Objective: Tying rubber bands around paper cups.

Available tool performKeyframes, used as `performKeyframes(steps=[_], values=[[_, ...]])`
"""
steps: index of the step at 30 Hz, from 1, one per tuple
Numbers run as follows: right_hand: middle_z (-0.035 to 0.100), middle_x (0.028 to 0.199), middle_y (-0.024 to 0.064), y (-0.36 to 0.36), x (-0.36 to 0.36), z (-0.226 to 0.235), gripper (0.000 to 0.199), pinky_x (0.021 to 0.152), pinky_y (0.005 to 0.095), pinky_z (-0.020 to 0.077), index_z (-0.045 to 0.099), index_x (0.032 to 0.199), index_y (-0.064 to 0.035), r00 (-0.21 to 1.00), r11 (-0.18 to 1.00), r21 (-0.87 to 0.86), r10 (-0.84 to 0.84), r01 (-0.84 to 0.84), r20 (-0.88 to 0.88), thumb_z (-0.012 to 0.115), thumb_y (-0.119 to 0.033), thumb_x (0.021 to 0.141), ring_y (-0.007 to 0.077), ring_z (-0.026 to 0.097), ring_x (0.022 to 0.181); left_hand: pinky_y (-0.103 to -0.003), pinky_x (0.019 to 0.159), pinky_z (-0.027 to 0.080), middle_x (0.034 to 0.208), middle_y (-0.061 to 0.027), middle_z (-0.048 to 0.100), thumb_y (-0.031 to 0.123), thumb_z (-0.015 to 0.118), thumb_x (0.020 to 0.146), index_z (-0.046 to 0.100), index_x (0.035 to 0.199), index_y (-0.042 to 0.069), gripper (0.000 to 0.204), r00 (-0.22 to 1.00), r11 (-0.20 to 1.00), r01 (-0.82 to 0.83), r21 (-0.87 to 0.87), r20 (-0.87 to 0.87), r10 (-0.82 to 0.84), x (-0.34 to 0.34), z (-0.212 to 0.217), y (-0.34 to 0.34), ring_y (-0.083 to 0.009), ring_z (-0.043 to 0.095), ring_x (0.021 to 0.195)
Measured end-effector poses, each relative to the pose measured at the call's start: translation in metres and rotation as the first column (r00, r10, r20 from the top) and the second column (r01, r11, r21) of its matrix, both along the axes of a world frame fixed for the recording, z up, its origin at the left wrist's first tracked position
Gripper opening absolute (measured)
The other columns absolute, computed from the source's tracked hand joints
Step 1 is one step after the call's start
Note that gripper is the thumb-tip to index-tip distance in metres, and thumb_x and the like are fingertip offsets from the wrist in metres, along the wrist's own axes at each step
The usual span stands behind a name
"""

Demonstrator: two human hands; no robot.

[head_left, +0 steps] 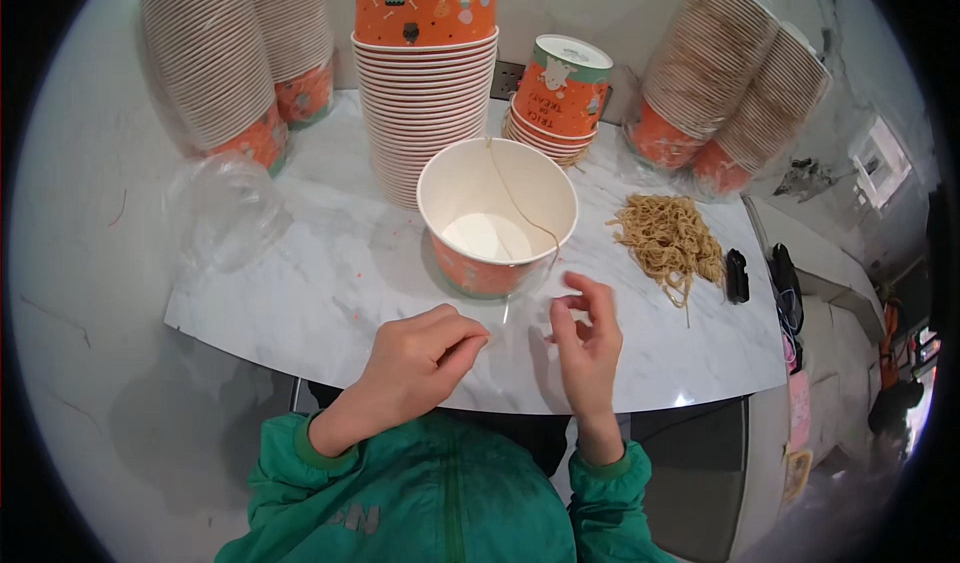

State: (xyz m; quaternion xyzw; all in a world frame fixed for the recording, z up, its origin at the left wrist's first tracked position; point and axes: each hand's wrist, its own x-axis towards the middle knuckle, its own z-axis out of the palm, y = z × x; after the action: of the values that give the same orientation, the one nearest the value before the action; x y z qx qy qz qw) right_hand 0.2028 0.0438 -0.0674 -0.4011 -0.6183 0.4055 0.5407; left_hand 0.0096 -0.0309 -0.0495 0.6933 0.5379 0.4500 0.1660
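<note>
A paper bucket (462, 265), orange outside and white inside, stands upright in front of me on the marbled table. One tan string (520, 205) crosses its mouth from the far rim down over the near right rim. My left hand (425, 358) is just in front of the bucket, thumb and forefinger pinched together; whatever is between them is too small to make out. To the bucket's near right, my right hand (588, 338) has its fingers bent and apart from the thumb, with nothing visible in it. Neither hand touches the bucket.
A tall upside-down stack of buckets (425, 93) rises behind, with a shorter stack (560, 98) beside it. Plastic-wrapped stacks (210, 53) (715, 73) stand at both sides. A tangled string pile (672, 241) and a black object (737, 276) lie right; crumpled clear plastic (225, 213) lies left.
</note>
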Motion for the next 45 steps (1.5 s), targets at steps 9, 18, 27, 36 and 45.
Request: performKeyframes(steps=[9,18,27,36,45], values=[[0.067,0.099,0.0169,-0.028,-0.010,0.004,0.039,0.058,0.0320,0.0516,0.063,0.124,0.0021,0.943,0.895,0.366,0.149,-0.257,0.298,0.067,0.009,0.086,0.0224,0.067,0.067,-0.038,0.057,0.051,0.080,-0.0085,0.064,0.004,0.072,0.083,0.069,0.092,0.005,0.009,0.971,0.978,0.123,0.171,-0.226,-0.083,0.004,0.012,0.017,-0.0279,0.066,0.069],[0.063,0.082,0.0095,-0.008,-0.011,0.010,0.015,0.054,0.0287,0.0460,0.069,0.103,0.0012,0.940,0.910,0.314,0.179,-0.270,0.289,0.073,0.002,0.089,0.0176,0.059,0.060,-0.036,0.058,0.051,0.081,-0.0111,0.066,-0.003,0.073,0.081,0.069,0.094,0.002,0.014,0.970,0.977,0.110,0.182,-0.234,-0.065,-0.010,0.030,0.026,-0.0284,0.066,0.068],[0.059,0.062,0.0006,-0.010,-0.012,-0.002,0.006,0.049,0.0234,0.0381,0.068,0.094,-0.0017,0.989,0.985,0.169,-0.001,-0.024,0.145,0.073,0.000,0.090,0.0055,0.048,0.053,-0.040,0.081,0.050,0.101,-0.0095,0.066,-0.003,0.075,0.073,0.071,0.105,0.004,0.033,0.924,0.914,-0.026,0.404,-0.339,0.176,-0.028,0.054,0.037,-0.0309,0.062,0.096],[0.064,0.071,0.0055,-0.008,-0.027,-0.006,0.006,0.051,0.0243,0.0413,0.067,0.093,0.0011,0.998,0.983,0.173,-0.055,0.057,-0.013,0.072,0.002,0.090,0.0068,0.056,0.057,-0.039,0.078,0.048,0.097,-0.0077,0.065,0.000,0.075,0.076,0.070,0.102,0.005,0.027,0.909,0.917,0.053,0.394,-0.399,0.119,-0.014,0.047,0.044,-0.0294,0.062,0.092],[0.065,0.075,0.0089,-0.007,-0.018,0.000,0.020,0.050,0.0310,0.0449,0.071,0.097,-0.0004,0.967,0.717,0.696,-0.152,-0.037,0.207,0.077,0.005,0.079,0.0232,0.061,0.058,-0.030,0.059,0.046,0.078,-0.0081,0.067,0.003,0.067,0.093,0.072,0.095,-0.002,0.008,0.987,0.985,0.151,-0.084,0.073,-0.145,-0.010,0.049,0.022,-0.0158,0.061,0.066]])
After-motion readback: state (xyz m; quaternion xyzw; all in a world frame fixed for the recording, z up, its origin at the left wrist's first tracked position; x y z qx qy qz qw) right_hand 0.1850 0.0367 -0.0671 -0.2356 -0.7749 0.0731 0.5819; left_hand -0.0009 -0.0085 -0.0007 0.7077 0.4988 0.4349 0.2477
